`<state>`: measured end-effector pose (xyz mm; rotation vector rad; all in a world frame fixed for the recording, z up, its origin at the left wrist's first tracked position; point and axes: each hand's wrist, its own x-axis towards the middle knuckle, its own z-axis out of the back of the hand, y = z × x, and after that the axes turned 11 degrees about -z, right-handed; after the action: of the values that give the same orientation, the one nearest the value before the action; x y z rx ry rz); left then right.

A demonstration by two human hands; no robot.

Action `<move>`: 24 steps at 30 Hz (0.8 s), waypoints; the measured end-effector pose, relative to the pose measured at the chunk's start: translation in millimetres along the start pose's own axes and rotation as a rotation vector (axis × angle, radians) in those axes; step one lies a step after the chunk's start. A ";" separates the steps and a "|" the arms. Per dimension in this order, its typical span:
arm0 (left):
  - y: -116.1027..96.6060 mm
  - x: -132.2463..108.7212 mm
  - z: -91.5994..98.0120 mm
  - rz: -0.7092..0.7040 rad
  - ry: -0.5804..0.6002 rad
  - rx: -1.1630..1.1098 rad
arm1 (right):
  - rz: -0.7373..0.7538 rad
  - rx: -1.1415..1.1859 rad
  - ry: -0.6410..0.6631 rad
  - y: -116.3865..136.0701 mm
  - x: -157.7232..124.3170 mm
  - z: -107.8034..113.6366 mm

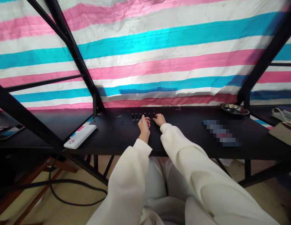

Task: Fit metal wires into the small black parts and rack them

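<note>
Head view: the left hand (144,126) and right hand (159,119) curl their fingers (147,120) at a row of small black pieces (136,117), maybe holding one, and a careless bump could topple them.

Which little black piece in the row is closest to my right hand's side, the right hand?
The rightmost black piece in the row: it sits at the fingertips of the right hand, while the other pieces stand farther left.
</note>
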<state>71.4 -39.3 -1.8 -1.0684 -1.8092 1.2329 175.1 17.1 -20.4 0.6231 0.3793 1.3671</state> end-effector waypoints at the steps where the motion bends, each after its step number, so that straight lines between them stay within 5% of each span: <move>1: 0.0 -0.2 -0.2 0.000 0.000 -0.005 | -0.009 0.005 0.002 0.6 0.1 0.1; 11: -0.6 -1.4 0.7 -0.019 0.003 -0.037 | -0.072 0.016 0.087 -0.1 -1.8 10.7; 16: 0.2 -1.6 -0.8 -0.088 0.073 0.054 | -0.029 -0.213 0.061 -6.6 -24.9 25.7; 21: 9.2 -10.2 -3.4 -0.350 0.436 0.408 | 0.045 -0.371 -0.030 -29.0 -62.5 37.5; 24: 13.1 -19.0 -3.7 -0.617 0.718 0.772 | 0.046 -0.340 0.108 -46.5 -73.2 43.0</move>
<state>85.8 -52.3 -14.7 -0.3641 -0.8593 0.8624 223.9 -66.4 -22.8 0.2796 0.2112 1.4719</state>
